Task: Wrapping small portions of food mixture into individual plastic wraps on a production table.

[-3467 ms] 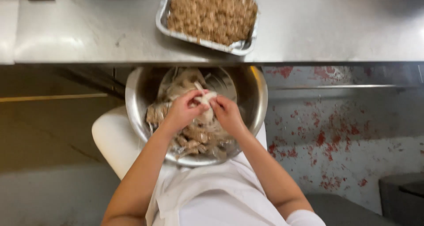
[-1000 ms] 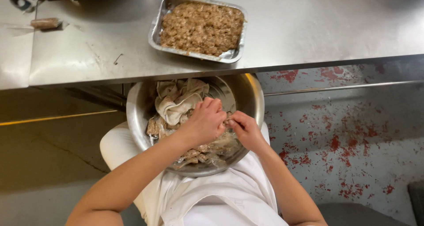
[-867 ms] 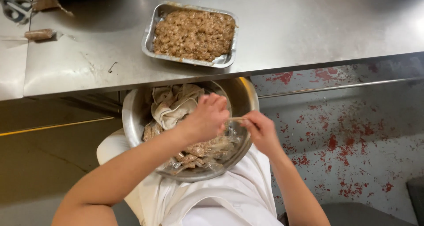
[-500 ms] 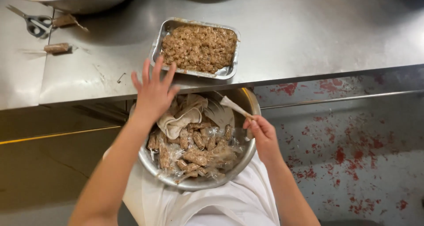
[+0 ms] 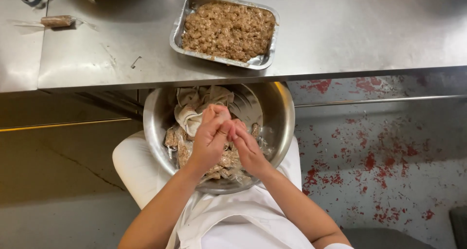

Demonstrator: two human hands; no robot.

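Our left hand (image 5: 210, 141) and right hand (image 5: 247, 147) pinch closed on one small wrapped piece (image 5: 228, 127) over the steel bowl (image 5: 284, 117). We should probably keep this grip low; the foil tray (image 5: 176, 35) sits beyond on the tabletop (image 5: 369, 30).

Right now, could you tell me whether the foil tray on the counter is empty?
No, the foil tray is full of a brown, crumbly food mixture.
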